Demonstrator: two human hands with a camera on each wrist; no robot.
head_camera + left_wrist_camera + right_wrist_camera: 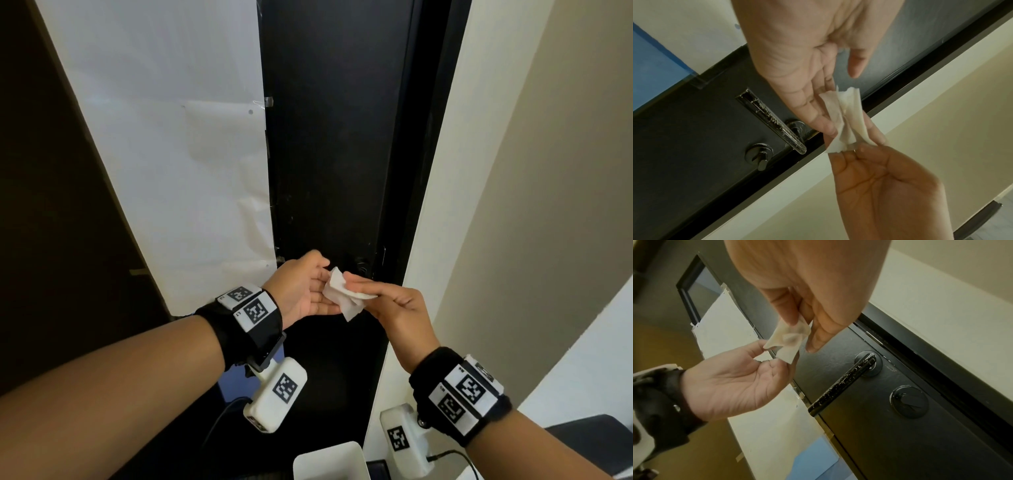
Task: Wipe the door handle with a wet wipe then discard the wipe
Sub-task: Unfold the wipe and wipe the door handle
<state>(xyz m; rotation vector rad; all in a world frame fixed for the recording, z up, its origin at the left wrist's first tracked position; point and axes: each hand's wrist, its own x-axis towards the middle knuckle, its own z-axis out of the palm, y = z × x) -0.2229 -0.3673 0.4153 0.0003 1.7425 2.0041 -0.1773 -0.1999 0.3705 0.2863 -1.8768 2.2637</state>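
Observation:
A crumpled white wet wipe (342, 296) hangs between both hands in front of the dark door (339, 137). My right hand (383, 299) pinches it between thumb and fingers (816, 340). My left hand (308, 287) is held palm-up beside it, fingers relaxed, their tips (828, 128) touching the wipe (846, 116); the left thumb stands apart. The black lever door handle (840, 382), flecked with white marks, lies just beyond the hands and neither hand touches it. In the left wrist view the handle (777, 120) shows behind the fingers. In the head view the hands hide most of it.
A round thumb-turn lock (909, 402) sits below the handle. White paper (171, 154) is taped over the door's left part, with a blue sheet (813, 457) lower down. A white bin (330, 460) stands on the floor below the hands. A cream wall (513, 171) is at right.

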